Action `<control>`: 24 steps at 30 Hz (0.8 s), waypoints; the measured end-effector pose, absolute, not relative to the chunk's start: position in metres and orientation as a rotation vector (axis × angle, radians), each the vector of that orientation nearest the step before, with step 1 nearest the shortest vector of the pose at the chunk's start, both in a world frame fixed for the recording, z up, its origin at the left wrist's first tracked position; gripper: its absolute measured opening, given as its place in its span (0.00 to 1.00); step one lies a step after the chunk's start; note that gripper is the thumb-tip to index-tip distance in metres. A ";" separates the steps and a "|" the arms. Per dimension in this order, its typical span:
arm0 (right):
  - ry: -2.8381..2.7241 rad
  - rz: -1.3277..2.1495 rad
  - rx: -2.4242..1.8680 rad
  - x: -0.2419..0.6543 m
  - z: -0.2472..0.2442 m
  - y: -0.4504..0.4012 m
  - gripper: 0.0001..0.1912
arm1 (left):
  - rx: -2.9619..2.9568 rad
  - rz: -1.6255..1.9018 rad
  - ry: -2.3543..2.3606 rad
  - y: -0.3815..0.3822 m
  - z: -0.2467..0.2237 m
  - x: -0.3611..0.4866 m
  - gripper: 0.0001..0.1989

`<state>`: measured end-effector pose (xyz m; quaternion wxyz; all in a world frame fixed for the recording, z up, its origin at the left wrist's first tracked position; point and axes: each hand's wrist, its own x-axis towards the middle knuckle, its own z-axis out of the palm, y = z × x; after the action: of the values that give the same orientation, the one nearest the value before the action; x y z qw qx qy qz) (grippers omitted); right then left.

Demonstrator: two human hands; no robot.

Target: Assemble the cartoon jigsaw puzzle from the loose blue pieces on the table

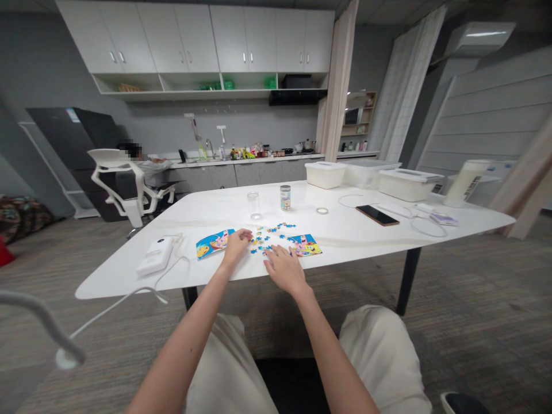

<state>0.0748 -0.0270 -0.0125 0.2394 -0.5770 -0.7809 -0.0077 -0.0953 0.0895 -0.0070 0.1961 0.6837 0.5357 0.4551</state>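
Note:
Loose jigsaw puzzle pieces (pixel 260 242), mostly blue, lie scattered on the white table between my hands. My left hand (pixel 237 244) is closed, fingers curled together at the left edge of the pieces; what they hold, if anything, is too small to make out. It partly covers a colourful cartoon sheet (pixel 207 246). My right hand (pixel 284 267) rests palm down with fingers apart over the nearest pieces. Beside its fingers lies a second cartoon picture (pixel 307 245) with a yellow figure. Beyond the pieces stand a clear empty jar (pixel 254 206) and a labelled canister (pixel 285 198).
On the table (pixel 112 282) are a white power strip (pixel 156 256) with cables at left, a ring-shaped lid (pixel 322 211), a phone (pixel 376 215) and white storage boxes (pixel 325 175) at back right. Another person sits by the white chair (pixel 118 167) near the counter.

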 end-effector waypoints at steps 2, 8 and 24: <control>-2.130 -0.018 -1.577 0.075 -0.013 -0.027 0.22 | 1.927 1.258 1.506 0.089 -0.007 -0.094 0.17; -2.122 -0.016 -1.560 0.075 -0.013 -0.027 0.21 | 1.966 1.240 1.590 0.090 -0.006 -0.095 0.15; -2.120 -0.017 -1.562 0.076 -0.013 -0.027 0.21 | 2.127 1.097 1.565 0.082 -0.001 -0.088 0.12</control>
<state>0.0761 -0.0273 -0.0127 0.2513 -0.5740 -0.7793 -0.0063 -0.0882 0.0818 -0.0009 0.1404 0.7364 0.5420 0.3799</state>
